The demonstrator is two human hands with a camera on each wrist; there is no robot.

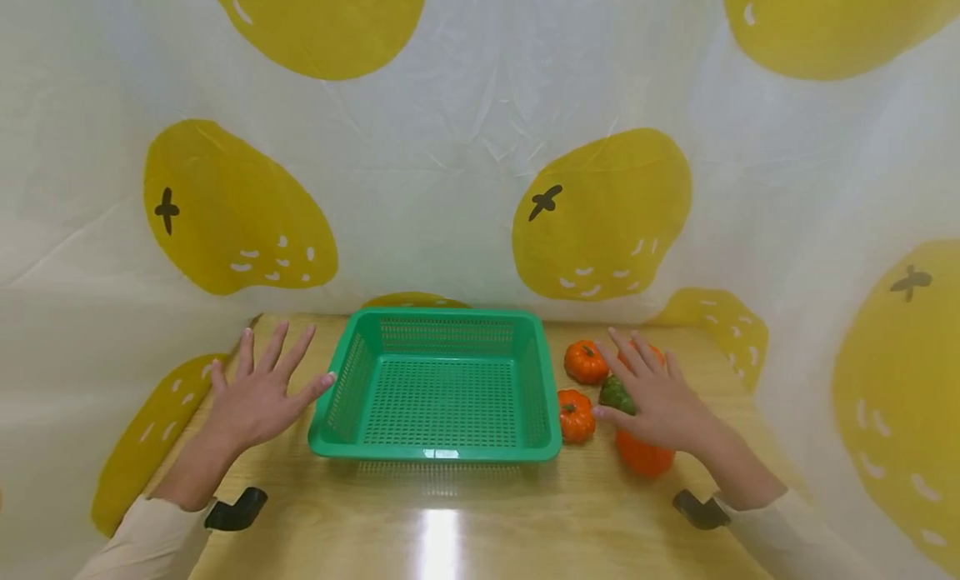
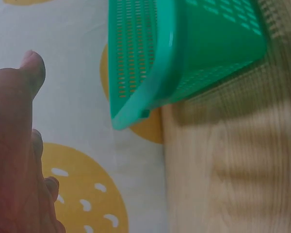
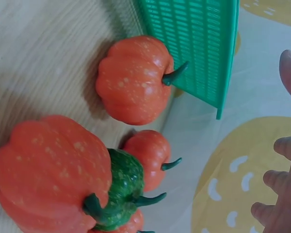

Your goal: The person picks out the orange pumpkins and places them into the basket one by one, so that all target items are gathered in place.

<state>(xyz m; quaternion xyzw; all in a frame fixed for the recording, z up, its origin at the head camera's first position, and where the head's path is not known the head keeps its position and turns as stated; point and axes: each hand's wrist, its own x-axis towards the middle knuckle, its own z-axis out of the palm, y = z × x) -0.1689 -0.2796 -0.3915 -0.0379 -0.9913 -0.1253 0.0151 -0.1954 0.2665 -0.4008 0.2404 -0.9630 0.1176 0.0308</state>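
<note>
My left hand [image 1: 258, 403] is held with fingers spread beside the left rim of a green plastic basket [image 1: 322, 442], holding nothing. On the other side, my right hand [image 1: 663, 405] hovers, fingers spread, over a group of small pumpkins. Two orange pumpkins, a rear one [image 1: 585, 362] and a nearer one [image 1: 576, 417], sit along the basket's right side. Partly covered by the right hand are a green pumpkin [image 1: 617, 394] and a larger orange pumpkin [image 1: 645, 455]. The right wrist view shows the large orange pumpkin [image 3: 53, 174] beside the green pumpkin [image 3: 123, 187], stems visible.
The basket stands on a wooden table [image 1: 360, 530] with nothing visible inside. A pale cloth [image 1: 420, 213] printed with yellow fruit shapes hangs behind and at both sides. A black band piece [image 1: 236, 509] shows at the left wrist, another [image 1: 701, 509] at the right.
</note>
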